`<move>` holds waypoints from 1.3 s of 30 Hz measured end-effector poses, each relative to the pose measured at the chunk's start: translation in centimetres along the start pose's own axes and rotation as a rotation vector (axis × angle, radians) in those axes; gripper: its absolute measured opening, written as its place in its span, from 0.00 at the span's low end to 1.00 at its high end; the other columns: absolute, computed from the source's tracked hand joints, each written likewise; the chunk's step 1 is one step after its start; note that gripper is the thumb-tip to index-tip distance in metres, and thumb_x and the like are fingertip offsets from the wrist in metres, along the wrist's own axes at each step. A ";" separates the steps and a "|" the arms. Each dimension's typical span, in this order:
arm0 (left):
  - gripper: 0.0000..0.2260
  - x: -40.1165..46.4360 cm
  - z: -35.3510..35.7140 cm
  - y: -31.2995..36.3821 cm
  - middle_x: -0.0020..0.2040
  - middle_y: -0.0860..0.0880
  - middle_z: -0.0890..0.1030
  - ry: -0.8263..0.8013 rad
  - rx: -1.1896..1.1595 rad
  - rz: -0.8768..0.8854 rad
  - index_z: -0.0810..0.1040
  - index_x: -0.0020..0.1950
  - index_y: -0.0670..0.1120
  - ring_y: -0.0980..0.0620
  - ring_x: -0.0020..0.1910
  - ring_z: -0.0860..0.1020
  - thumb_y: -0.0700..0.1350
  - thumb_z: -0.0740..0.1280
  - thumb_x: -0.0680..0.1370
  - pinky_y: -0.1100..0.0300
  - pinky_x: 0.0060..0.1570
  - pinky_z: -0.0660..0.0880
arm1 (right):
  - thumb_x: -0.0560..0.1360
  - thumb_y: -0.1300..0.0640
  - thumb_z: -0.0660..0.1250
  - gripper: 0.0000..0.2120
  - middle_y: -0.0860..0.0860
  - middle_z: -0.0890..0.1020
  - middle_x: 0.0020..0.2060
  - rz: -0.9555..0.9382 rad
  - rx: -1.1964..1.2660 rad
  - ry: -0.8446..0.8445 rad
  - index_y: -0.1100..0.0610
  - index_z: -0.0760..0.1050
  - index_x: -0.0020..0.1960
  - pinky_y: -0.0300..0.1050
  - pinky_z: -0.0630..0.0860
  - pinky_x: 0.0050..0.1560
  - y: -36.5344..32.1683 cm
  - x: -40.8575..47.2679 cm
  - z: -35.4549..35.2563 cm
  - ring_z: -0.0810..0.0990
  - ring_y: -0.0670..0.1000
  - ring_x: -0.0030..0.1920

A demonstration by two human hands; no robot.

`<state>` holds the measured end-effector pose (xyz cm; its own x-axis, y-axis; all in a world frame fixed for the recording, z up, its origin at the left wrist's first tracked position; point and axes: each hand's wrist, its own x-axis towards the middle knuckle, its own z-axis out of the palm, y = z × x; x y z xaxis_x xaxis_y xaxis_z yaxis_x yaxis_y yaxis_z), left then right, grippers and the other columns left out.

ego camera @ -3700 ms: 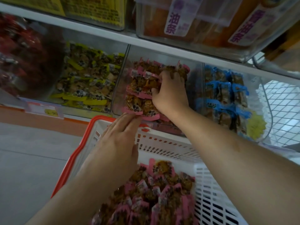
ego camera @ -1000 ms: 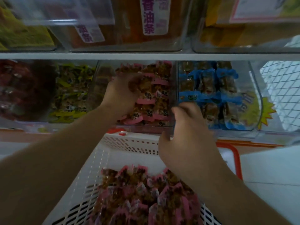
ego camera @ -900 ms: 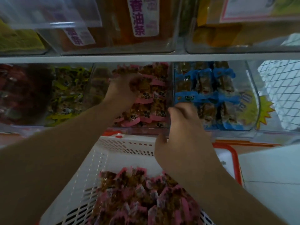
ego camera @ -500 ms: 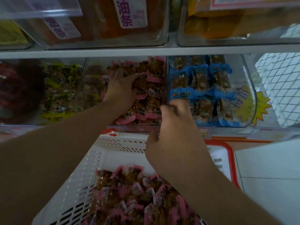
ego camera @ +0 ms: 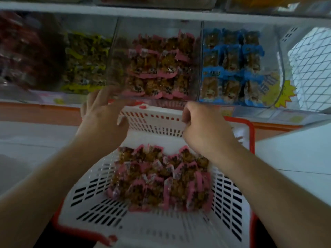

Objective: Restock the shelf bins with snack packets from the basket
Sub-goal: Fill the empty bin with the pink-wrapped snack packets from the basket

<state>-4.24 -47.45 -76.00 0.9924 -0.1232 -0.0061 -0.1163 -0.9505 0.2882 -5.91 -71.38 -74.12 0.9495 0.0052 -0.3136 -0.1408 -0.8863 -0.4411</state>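
A white basket with a red rim point(ego camera: 161, 120) stands below the shelf and holds a heap of pink-edged snack packets point(ego camera: 159, 179). Above it a clear shelf bin point(ego camera: 114, 56) is stacked with the same pink packets point(ego camera: 159, 67). My left hand point(ego camera: 103, 117) hovers in front of the bin's lower left corner with its fingers loosely spread, holding nothing. My right hand point(ego camera: 202, 127) is over the basket's far wall with its fingers curled under; nothing shows in it.
A bin of blue packets point(ego camera: 232, 65) sits right of the pink bin, and bins of yellow-green packets point(ego camera: 84, 58) and red packets point(ego camera: 23, 49) lie to the left. A white wire grid point(ego camera: 309, 63) is at far right. More bins fill the shelf above.
Both hands have drawn back out of the pink bin and down toward the basket. My left hand has let go of the stacked packets. The view has tilted downward.
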 end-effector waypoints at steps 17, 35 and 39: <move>0.27 -4.4 0.7 -2.5 0.82 0.44 0.51 -0.209 0.087 -0.206 0.70 0.75 0.49 0.41 0.82 0.42 0.53 0.68 0.76 0.35 0.79 0.39 | 0.76 0.49 0.74 0.18 0.48 0.79 0.47 0.175 -0.067 -0.430 0.52 0.73 0.62 0.44 0.77 0.45 5.7 -2.0 13.5 0.79 0.49 0.48; 0.08 -1.6 1.0 1.2 0.49 0.63 0.84 -0.507 -0.556 -0.091 0.84 0.57 0.60 0.65 0.48 0.81 0.51 0.74 0.78 0.58 0.55 0.80 | 0.83 0.58 0.70 0.10 0.37 0.81 0.31 -0.043 0.466 -0.314 0.47 0.85 0.47 0.34 0.72 0.39 -1.3 1.7 2.1 0.78 0.36 0.31; 0.07 -0.8 0.7 1.5 0.42 0.62 0.86 -0.363 -0.804 -0.183 0.86 0.44 0.59 0.65 0.44 0.84 0.46 0.75 0.77 0.62 0.50 0.80 | 0.84 0.60 0.69 0.10 0.45 0.85 0.37 -0.013 0.704 -0.127 0.49 0.86 0.48 0.37 0.72 0.35 -0.9 2.6 1.2 0.79 0.40 0.33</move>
<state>-5.24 -48.97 -76.26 0.9026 -0.2013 -0.3806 0.2418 -0.4943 0.8350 -3.62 -69.97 -75.53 0.9185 0.1059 -0.3810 -0.3176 -0.3766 -0.8702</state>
